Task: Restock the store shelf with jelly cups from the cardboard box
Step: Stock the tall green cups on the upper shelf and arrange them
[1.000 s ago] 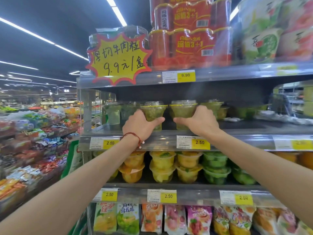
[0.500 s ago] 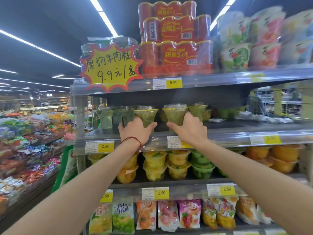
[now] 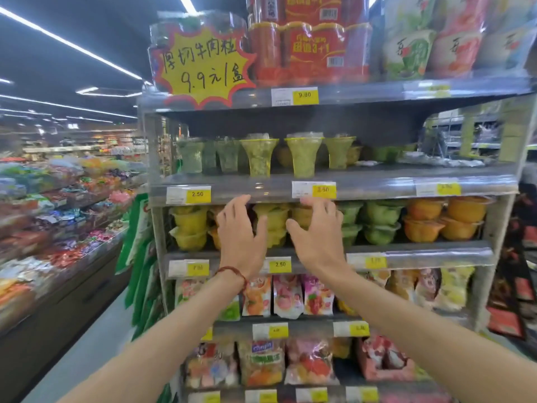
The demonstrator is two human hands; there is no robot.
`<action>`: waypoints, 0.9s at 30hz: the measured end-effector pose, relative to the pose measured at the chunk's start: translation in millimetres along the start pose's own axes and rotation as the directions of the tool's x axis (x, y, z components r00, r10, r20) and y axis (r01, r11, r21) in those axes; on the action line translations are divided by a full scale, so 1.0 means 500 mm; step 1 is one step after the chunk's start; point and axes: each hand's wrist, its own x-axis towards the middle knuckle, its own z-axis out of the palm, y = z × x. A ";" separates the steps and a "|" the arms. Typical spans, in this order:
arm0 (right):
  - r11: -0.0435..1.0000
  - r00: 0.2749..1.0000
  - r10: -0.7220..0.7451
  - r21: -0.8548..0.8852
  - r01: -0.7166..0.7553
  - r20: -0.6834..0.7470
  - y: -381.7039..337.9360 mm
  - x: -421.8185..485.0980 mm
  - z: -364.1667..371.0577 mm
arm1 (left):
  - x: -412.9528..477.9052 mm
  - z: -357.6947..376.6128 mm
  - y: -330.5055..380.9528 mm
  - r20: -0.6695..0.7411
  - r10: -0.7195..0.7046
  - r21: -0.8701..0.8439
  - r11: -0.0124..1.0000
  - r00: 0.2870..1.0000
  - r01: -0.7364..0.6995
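A supermarket aisle, where a grey store shelf (image 3: 377, 181) carries a 2.50 price tag (image 3: 313, 189) at its middle. Just above the tag stand upright green jelly cups (image 3: 303, 158), flared at the top under clear lids. Below the tag the right hand (image 3: 318, 234) hovers, and below-left of the tag the left hand (image 3: 241, 234), both with fingers spread wide and holding nothing.
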 end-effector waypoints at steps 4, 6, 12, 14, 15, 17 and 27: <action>0.995 0.984 0.074 0.058 -0.085 0.162 0.036 -0.130 0.041 | -0.144 -0.038 -0.041 0.134 -0.049 -0.011 0.999 0.990 0.051; 0.987 0.960 0.121 0.069 -0.142 0.252 0.061 -0.202 0.071 | -0.226 -0.064 -0.067 0.224 -0.122 -0.013 0.992 0.967 0.128; 0.953 0.786 0.230 0.029 -0.301 0.574 0.130 -0.450 0.152 | -0.487 -0.170 -0.194 0.448 -0.424 0.118 0.901 0.787 0.418; 0.940 0.706 0.260 -0.005 -0.341 0.658 0.153 -0.516 0.180 | -0.561 -0.207 -0.226 0.470 -0.518 0.198 0.851 0.714 0.487; 0.935 0.674 0.268 -0.019 -0.353 0.689 0.166 -0.547 0.195 | -0.601 -0.224 -0.242 0.472 -0.571 0.242 0.816 0.672 0.524; 0.923 0.612 0.290 -0.046 -0.382 0.735 0.194 -0.605 0.218 | -0.676 -0.253 -0.273 0.460 -0.662 0.299 0.743 0.592 0.598; 0.828 0.137 0.396 -0.288 -0.482 0.908 0.334 -0.856 0.358 | -1.021 -0.303 -0.327 0.233 -0.965 0.326 0.191 0.117 0.926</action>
